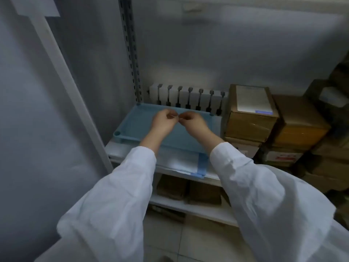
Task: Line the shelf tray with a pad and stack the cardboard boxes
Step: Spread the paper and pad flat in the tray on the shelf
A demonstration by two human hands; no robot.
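Head view: both hands over the blue tray [120,134]. Left hand [163,121] and right hand [194,122] have fingers [170,114] curled, tips meeting above the tray's back half. They look to be pinching something small or thin between them; too blurred to tell what. Pad [179,162], white with a blue band, lies flat on the shelf [120,150] just in front of the tray, not in it. Cardboard boxes [249,120] sit piled just right of the tray. Judgement: lining step in hand, tray not lined yet, stacking not begun. Next move needs the pad taken by two edges and laid flat inside the rim, corners square, then boxes.
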